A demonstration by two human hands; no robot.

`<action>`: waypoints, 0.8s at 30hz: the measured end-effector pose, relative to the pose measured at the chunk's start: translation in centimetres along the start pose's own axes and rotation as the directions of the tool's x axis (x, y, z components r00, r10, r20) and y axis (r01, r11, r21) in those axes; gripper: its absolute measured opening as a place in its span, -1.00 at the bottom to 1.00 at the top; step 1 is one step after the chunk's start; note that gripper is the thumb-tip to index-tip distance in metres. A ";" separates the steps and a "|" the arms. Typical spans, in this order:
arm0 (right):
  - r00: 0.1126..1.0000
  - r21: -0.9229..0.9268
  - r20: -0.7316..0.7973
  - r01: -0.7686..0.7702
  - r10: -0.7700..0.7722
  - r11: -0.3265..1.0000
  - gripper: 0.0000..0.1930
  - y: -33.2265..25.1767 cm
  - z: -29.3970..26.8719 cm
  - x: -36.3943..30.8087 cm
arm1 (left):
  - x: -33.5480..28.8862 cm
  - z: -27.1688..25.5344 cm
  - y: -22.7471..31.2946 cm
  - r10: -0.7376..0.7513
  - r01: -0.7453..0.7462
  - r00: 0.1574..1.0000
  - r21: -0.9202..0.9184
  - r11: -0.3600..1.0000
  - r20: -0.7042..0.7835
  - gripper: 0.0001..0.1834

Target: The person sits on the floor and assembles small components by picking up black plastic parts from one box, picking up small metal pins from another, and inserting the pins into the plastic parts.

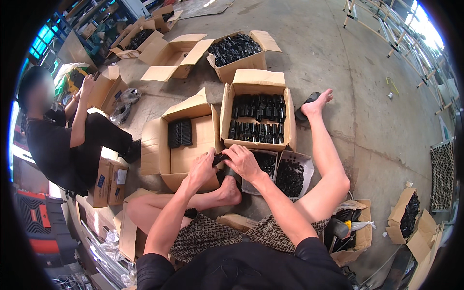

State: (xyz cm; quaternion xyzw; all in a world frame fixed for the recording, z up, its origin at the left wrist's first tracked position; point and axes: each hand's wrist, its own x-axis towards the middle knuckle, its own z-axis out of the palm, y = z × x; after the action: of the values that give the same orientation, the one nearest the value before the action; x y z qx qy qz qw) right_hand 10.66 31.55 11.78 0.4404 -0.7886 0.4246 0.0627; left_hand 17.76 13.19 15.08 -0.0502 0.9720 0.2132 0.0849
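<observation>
Between my two hands is a small black plastic part (220, 158), held over the near edge of a cardboard box. My left hand (202, 168) is closed round its left end. At its other end, the fingers of my right hand (243, 161) are bent and pinch it; they partly hide it. Beyond my left hand, the open cardboard box (203, 153) contains a neat stack of black ribbed parts (180, 133). A second open box (225, 113), farther right, has rows of black parts (259, 107) standing in it. Close to my right hand are two shallow trays of small black pieces (290, 178).
A co-worker (58, 130) sits at the left with raised hands. More boxes of black parts (235, 50) stand at the back. My bare legs (325, 159) flank the trays. At the right lie a box with a yellow-and-black tool (340, 227) and metal frames (386, 36).
</observation>
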 end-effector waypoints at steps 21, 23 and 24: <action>0.905 0.045 0.287 0.315 -0.314 0.948 -0.82 1.7 -1.2 -0.1 | -2.9 0.1 0.5 0.097 -0.088 0.995 -0.334 0.938 0.008 -0.53; 0.903 0.047 0.303 0.307 -0.306 0.951 -0.82 1.7 -1.2 0.0 | -2.8 0.2 0.5 0.103 -0.096 0.995 -0.336 0.937 0.002 -0.53; 0.901 0.038 0.301 0.316 -0.312 0.948 -0.82 1.7 -1.2 0.1 | -2.8 0.2 0.6 0.109 -0.104 0.994 -0.343 0.933 -0.006 -0.54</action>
State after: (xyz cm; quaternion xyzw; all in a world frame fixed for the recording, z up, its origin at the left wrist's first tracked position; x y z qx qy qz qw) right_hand 9.04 32.81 11.55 0.6213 -0.7098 0.3317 0.0110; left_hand 20.46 13.95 15.63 -0.0100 0.9207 0.3839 0.0696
